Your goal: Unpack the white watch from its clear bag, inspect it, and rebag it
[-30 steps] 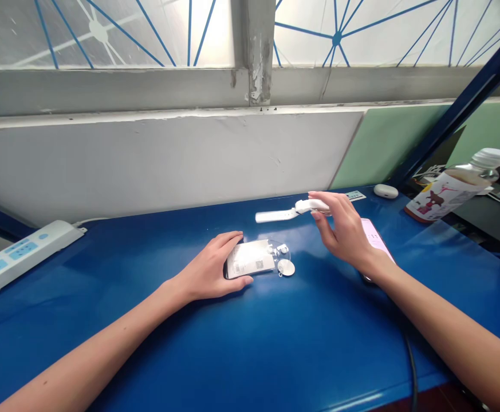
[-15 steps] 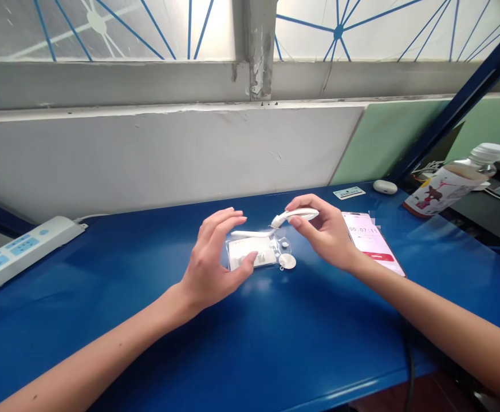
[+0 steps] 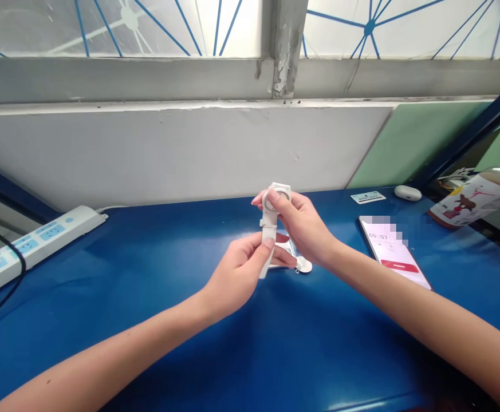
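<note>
A white wristwatch (image 3: pixel 269 220) is held up over the middle of the table, its strap running down toward me. My right hand (image 3: pixel 307 226) grips the round case at the top, thumb pressed on its face. Lower down, my left hand (image 3: pixel 243 269) pinches the strap between thumb and fingers. Behind and below my hands lies a small clear plastic bag (image 3: pixel 291 246), mostly hidden by them. Beside it rests a small round white disc (image 3: pixel 304 265) with a little metal piece at its edge.
On the right lie a phone (image 3: pixel 393 252) showing a timer, a printed card (image 3: pixel 367 197) and a white earphone case (image 3: pixel 408 193). A drink bottle (image 3: pixel 475 197) stands at the far right. A power strip (image 3: pixel 39 246) with a black cable is on the left of the blue table (image 3: pixel 168 355).
My left hand has closed on the strap, having been open over the bag. My right hand has raised and turned the watch so its strap hangs toward me. The view has shifted left.
</note>
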Available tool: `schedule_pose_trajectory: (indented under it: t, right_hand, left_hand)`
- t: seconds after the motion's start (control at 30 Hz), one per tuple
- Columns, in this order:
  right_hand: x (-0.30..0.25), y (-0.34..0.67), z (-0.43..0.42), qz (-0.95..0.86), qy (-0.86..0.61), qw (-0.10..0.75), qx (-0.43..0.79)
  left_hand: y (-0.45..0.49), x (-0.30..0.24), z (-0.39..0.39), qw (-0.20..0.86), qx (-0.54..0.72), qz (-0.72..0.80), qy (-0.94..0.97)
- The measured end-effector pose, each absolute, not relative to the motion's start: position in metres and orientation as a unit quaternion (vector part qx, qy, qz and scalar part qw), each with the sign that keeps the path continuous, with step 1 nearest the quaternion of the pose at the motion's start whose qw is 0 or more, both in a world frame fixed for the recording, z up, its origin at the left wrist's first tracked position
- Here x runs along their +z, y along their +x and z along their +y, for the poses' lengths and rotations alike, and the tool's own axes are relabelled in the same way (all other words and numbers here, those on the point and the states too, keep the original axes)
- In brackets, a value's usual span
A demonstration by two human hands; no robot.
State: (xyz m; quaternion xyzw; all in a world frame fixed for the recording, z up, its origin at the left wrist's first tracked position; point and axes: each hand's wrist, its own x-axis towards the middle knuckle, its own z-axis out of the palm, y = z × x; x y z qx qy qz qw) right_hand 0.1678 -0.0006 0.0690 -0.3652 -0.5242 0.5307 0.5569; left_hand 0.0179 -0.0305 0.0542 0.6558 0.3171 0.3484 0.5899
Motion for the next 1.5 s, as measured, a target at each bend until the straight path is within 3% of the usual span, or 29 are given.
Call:
schedule_pose_trajectory:
  t: [0.13,0.27,0.67,1.0,1.5]
  right_hand:
    - [0.062,0.169,0.003,-0.411,-0.310,0.478,0.711]
    - [0.062,0.173,0.006,-0.344,-0.236,0.402,0.815]
    - [0.051,0.180,0.013,-0.357,-0.210,0.358,0.837]
    - [0.056,0.177,0.018,-0.363,-0.211,0.386,0.821]
    - [0.050,0.172,0.018,-0.336,-0.198,0.390,0.834]
  left_hand:
    - [0.027,0.046,-0.035,0.756,0.329,0.273,0.496]
    - [0.034,0.036,-0.037,0.832,0.297,0.254,0.393]
    - [0.024,0.046,-0.030,0.770,0.266,0.318,0.485]
    - [0.028,0.036,-0.026,0.819,0.265,0.296,0.414]
    - [0.032,0.045,-0.032,0.812,0.264,0.367,0.370]
